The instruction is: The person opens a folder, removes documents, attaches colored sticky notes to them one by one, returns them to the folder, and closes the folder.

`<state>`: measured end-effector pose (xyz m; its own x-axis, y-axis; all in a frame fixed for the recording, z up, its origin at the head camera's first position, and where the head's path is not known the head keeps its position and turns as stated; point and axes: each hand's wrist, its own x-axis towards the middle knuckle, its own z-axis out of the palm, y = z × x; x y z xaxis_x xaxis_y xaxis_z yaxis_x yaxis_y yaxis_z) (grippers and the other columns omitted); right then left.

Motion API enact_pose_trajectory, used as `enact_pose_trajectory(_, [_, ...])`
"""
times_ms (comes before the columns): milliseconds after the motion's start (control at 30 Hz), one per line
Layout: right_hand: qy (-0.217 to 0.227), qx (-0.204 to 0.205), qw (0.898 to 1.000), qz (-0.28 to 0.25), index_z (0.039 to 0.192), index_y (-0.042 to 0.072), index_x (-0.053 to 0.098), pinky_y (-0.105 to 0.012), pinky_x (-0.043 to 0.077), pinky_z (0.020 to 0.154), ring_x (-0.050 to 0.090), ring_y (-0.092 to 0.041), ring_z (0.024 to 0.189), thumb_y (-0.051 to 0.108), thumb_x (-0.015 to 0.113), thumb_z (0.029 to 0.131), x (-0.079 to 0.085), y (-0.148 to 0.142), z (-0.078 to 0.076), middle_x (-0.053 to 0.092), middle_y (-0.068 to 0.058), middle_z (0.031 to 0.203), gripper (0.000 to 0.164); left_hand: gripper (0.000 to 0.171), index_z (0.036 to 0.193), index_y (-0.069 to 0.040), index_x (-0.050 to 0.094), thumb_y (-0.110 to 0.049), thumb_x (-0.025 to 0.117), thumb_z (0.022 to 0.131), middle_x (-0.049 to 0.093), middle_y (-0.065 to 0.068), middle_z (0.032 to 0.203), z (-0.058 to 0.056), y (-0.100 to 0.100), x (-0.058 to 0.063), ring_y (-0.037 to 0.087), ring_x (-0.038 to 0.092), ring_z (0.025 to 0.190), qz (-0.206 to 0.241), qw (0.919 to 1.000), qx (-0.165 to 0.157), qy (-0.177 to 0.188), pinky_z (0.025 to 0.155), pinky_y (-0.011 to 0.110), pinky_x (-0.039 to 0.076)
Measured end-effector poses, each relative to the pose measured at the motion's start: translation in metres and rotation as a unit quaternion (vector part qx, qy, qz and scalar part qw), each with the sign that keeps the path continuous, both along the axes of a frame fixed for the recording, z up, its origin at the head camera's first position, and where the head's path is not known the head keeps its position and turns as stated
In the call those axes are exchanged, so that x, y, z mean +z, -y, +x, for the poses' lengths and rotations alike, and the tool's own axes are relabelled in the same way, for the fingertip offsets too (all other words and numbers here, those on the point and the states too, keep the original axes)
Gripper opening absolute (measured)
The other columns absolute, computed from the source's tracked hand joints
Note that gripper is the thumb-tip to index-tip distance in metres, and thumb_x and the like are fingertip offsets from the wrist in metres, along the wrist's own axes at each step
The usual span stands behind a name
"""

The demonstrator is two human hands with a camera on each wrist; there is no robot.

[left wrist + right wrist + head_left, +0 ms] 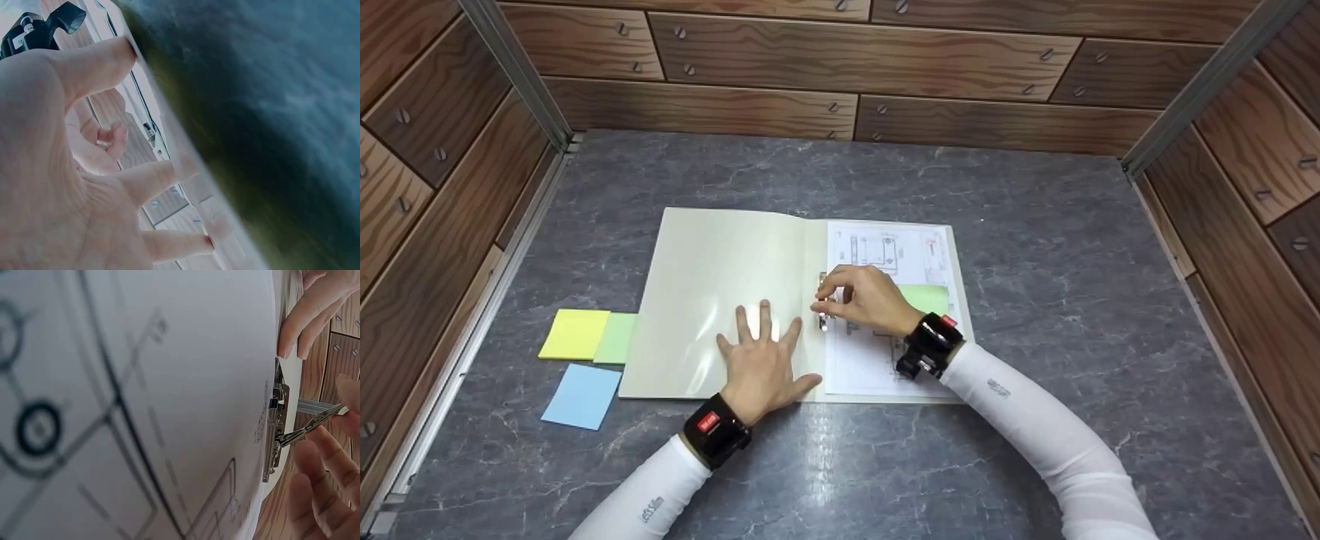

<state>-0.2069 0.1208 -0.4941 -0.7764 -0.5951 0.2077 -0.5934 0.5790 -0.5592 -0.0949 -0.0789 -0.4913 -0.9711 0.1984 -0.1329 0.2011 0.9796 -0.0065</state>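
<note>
An off-white folder (720,255) lies spread wide on the table, with printed drawing sheets (847,375) on its right side. Along its spine sits a metal clip (275,422), whose lever (312,424) stands raised at a slant. My right hand (874,300) pinches this lever between thumb and fingertips, the wrist over the sheets. My left hand (761,367) rests palm down on the folder's left cover, fingers spread and thumb toward the spine. A green sticky note (926,298) lies on the sheets, partly hidden behind my right hand.
Left of the folder lie a yellow sticky note pad (575,334), a light green one (616,339) touching the cover's edge, and a blue one (580,396) nearer me. Wood-patterned walls (862,56) enclose the grey marbled table (1035,247) at the back and sides.
</note>
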Motion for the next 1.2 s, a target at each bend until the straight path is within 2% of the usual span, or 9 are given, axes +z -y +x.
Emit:
enact_pose_trajectory(167, [0.032,-0.007,0.999,-0.019,0.087,0.021,0.080,-0.022,0.051,0.064,0.063,-0.006,0.070,0.041,0.071,0.097,0.0002,0.0007,-0.0006,0.078,0.006,0.099,0.024,0.094,0.157,-0.030,0.043,-0.082,0.060,0.082,0.030,0.027,0.165,-0.0008,0.0003,-0.0008,0.059,0.030,0.148,0.005,1.0000,0.001,0.001,0.099,0.078,0.047])
enact_pose_trajectory(300, [0.058,-0.012,0.998,-0.034,0.083,0.022,0.080,-0.022,0.051,0.066,0.063,-0.007,0.073,0.038,0.072,0.096,0.0010,0.0014,-0.0013,0.077,0.006,0.097,0.022,0.093,0.157,-0.030,0.044,-0.082,0.061,0.081,0.031,0.028,0.165,-0.0005,0.0005,-0.0014,0.059,0.031,0.148,0.011,0.9999,0.001,-0.002,0.099,0.078,0.046])
enact_pose_trajectory(600, [0.081,-0.028,0.996,-0.029,0.092,0.017,0.080,-0.023,0.053,0.071,0.067,-0.009,0.079,0.032,0.079,0.092,0.0023,0.0022,0.0001,0.078,0.002,0.098,0.016,0.093,0.157,-0.030,0.044,-0.082,0.061,0.081,0.031,0.027,0.165,0.0008,0.0009,-0.0012,0.059,0.031,0.148,0.012,0.9999,0.002,-0.003,0.099,0.078,0.046])
enact_pose_trajectory(900, [0.038,-0.007,0.999,0.012,0.085,0.019,0.081,-0.030,0.059,0.077,0.071,-0.012,0.087,0.037,0.078,0.091,0.0040,-0.0002,0.0015,0.079,0.005,0.099,0.019,0.093,0.157,-0.030,0.043,-0.082,0.060,0.082,0.030,0.026,0.166,0.0005,0.0010,-0.0013,0.059,0.030,0.149,0.013,0.9999,-0.001,0.000,0.100,0.078,0.045])
enact_pose_trajectory(1200, [-0.013,0.003,0.999,0.044,0.081,0.019,0.081,-0.028,0.054,0.068,0.067,-0.012,0.083,0.040,0.081,0.088,-0.0007,0.0018,0.0063,0.076,0.005,0.097,0.023,0.094,0.158,-0.030,0.042,-0.082,0.060,0.082,0.029,0.026,0.166,0.0003,0.0019,-0.0022,0.059,0.029,0.149,0.018,0.9998,0.000,0.001,0.100,0.078,0.045])
